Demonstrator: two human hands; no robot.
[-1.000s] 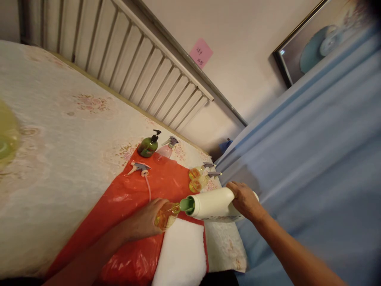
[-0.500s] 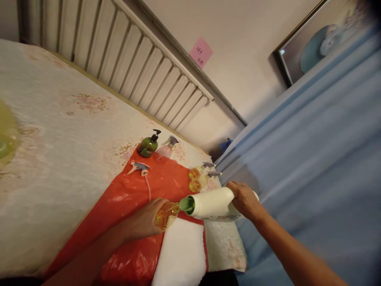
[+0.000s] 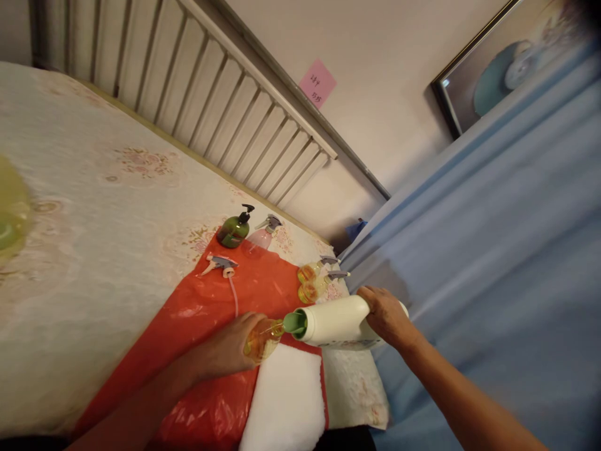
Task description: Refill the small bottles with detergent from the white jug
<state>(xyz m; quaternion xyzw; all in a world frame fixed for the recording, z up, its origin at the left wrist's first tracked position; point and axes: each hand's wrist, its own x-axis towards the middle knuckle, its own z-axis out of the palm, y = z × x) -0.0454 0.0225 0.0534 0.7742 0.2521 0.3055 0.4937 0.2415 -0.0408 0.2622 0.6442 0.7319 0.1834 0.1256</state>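
My left hand [image 3: 239,344] is wrapped round a clear spray bottle [image 3: 263,340] holding yellow-orange liquid; its top is off and its neck points right. My right hand [image 3: 387,316] grips a large cream jug [image 3: 335,319], tipped nearly level. The jug's green pouring spout [image 3: 295,322] meets the mouth of the bottle. A grey and white spray trigger head [image 3: 222,264] with a thin dip tube lies on the red plastic sheet [image 3: 267,279] beyond my left hand. Below the bottle lies a white fluffy cloth [image 3: 288,398].
A green pump bottle [image 3: 233,232] and a pinkish spray bottle [image 3: 260,240] stand at the sheet's far edge. Two spray bottles with yellow liquid [image 3: 310,282] stand behind the jug. A yellow translucent object [image 3: 12,210] is at far left. A blue curtain [image 3: 493,250] hangs close on the right.
The yellow-orange liquid now reaches further into the neck of the bottle in my left hand. Both hands and the jug have kept their places.
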